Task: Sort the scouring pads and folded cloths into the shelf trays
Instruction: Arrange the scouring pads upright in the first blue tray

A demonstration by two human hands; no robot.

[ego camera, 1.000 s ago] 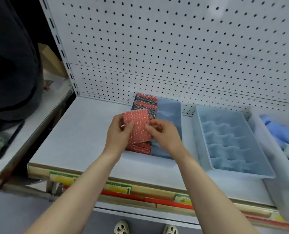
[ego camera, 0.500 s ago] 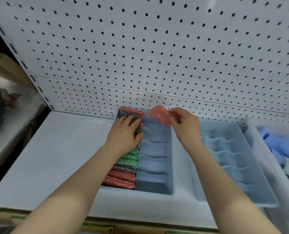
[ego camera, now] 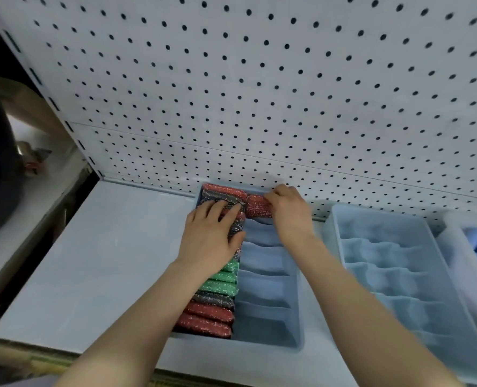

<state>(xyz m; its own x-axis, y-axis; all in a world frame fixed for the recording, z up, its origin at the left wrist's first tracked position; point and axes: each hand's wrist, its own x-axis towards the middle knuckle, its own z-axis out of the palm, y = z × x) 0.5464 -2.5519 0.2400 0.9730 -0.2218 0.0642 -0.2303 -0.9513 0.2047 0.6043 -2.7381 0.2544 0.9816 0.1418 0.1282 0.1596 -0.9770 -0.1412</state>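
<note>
Head view: our right hand pinches a red scouring pad into the tray's rear slot; left hand rests flat on filled pads. Next, we judge, release.

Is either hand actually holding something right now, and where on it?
The right hand pinches a red scouring pad by its right end, at the tray's far slot. The left hand lies flat on the packed pads, gripping nothing.
</note>
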